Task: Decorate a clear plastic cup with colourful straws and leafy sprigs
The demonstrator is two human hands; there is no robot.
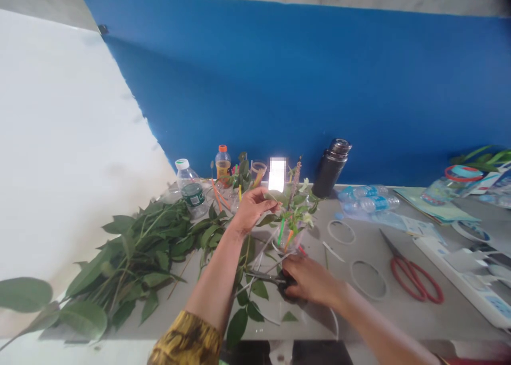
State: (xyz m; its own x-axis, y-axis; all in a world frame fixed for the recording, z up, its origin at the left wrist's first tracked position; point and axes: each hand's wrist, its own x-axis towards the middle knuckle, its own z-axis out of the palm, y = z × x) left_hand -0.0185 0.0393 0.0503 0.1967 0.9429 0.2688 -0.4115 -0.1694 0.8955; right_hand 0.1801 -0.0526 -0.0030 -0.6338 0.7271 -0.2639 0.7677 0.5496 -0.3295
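My left hand (pixel 252 209) is closed, thumb and fingers pinching a green leaf (pixel 281 197) at the edge of a small flower arrangement. The arrangement stands in a clear cup (pixel 288 242) with green and orange straws, a pinkish flower spike (pixel 296 180) and pale blossoms. Low in front of the cup, my right hand (pixel 309 281) is wrapped around the dark handles of a pair of scissors (pixel 265 276), whose blades point left just above the table. Loose leaves (pixel 237 325) and white strips lie beneath the blades.
A pile of leafy branches (pixel 147 248) covers the table's left side. Behind stand a clear bottle (pixel 192 192), an orange drink bottle (pixel 223 165) and a black thermos (pixel 332 168). Red-handled scissors (pixel 415 277), white rings (pixel 369 280), plastic bottles (pixel 375 202) and a power strip (pixel 463 280) lie right.
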